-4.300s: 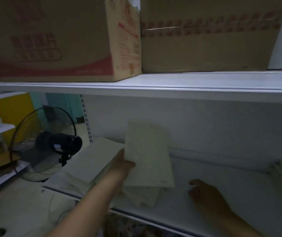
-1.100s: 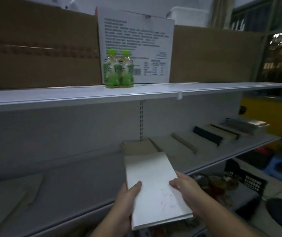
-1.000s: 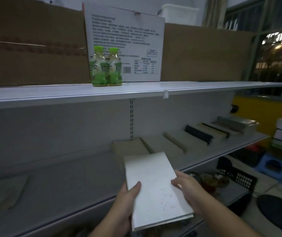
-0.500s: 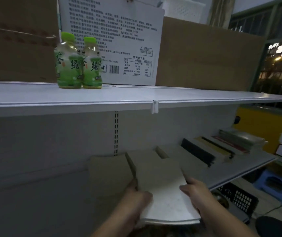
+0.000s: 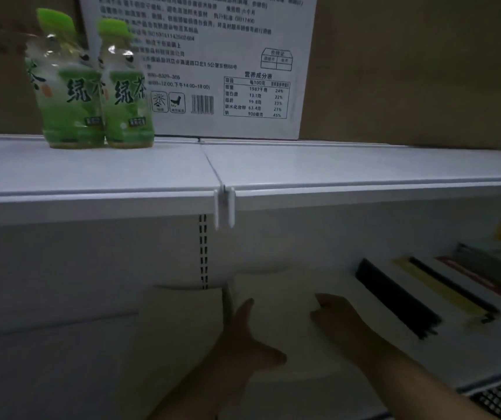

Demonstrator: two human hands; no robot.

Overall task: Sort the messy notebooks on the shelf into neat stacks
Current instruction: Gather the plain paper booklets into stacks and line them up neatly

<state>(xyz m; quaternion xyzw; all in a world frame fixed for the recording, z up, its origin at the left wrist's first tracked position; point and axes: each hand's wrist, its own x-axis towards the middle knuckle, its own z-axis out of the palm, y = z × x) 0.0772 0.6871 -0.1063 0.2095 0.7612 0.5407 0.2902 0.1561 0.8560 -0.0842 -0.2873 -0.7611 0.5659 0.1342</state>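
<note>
Now both hands pressed a pale notebook (image 5: pixel 279 316) on the lower shelf (image 5: pixel 61 368): left hand (image 5: pixel 243 344) fingers spread wide along its edge, right hand (image 5: pixel 337 316) fingers curled over its far corner.

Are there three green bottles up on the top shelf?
No, only two green bottles stand side by side on the top shelf.

Pale notebook (image 5: pixel 276 316), earlier carried in both hands, now flat on the lower shelf (image 5: pixel 61 359).
</note>
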